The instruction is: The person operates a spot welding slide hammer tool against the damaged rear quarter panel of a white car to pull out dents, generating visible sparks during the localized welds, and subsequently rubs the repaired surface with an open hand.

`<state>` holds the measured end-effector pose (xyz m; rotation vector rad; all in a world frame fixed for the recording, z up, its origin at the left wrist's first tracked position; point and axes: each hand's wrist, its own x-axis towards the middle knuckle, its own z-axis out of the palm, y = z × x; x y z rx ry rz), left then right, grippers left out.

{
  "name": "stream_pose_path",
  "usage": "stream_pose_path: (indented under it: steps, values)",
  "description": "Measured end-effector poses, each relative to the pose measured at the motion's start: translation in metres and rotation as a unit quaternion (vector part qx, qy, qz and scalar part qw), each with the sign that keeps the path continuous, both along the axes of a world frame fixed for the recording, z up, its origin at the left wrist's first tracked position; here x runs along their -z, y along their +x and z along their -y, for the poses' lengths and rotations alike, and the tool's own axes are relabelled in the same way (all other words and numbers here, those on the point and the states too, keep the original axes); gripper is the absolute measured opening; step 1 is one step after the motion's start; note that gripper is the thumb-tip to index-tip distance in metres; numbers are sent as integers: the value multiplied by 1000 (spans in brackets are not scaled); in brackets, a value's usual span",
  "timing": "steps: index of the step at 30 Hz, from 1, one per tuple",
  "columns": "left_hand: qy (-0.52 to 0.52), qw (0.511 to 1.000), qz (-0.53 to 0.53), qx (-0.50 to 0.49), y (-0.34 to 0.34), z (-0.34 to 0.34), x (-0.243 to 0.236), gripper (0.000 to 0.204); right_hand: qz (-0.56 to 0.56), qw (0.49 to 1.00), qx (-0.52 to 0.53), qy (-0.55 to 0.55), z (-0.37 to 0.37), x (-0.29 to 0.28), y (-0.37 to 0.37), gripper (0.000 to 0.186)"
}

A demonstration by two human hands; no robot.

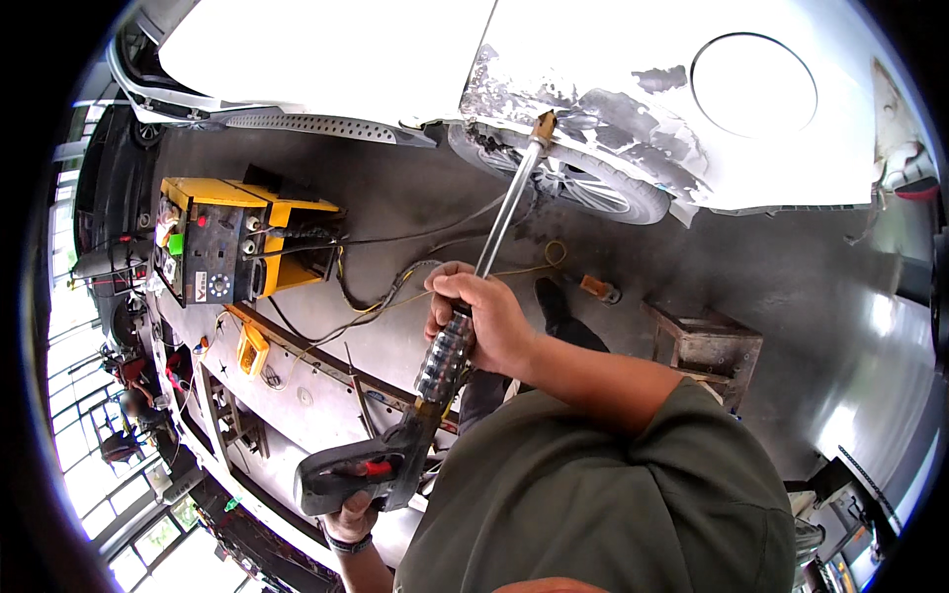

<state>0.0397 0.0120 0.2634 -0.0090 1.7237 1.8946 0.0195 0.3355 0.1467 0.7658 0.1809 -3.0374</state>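
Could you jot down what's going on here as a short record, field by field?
place: workshop floor beside a white car
tool: long pulling tool with metal shaft, tip against the sanded panel above the wheel
right hand: gripping the tool's ribbed sliding weight
left hand: holding the black pistol handle
nearby: yellow machine with cables, metal stand
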Motion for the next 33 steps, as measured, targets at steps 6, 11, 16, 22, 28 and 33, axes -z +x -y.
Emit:
stream_pose_path:
  steps: [6,11,16,22,28,33]
  values:
    - [20,998,60,0,2,-14,12,50,-16,1000,-10,9,-21,4,-6,13]
    - [16,999,52,1,1,-15,13,49,-22,999,-29,36,-27,0,-6,21]
    - [19,999,33,23,1,-17,13,49,-37,998,-26,31,-28,3,-7,24]
    - [17,1000,25,7,4,-3,24,58,-15,998,-10,60,-55,-1,-17,33]
    - [33,999,28,31,-6,-37,10,59,16,992,0,122,-109,9,-40,39]
    - [25,999,21,38,-3,-35,8,49,3,985,127,118,-116,27,-50,37]
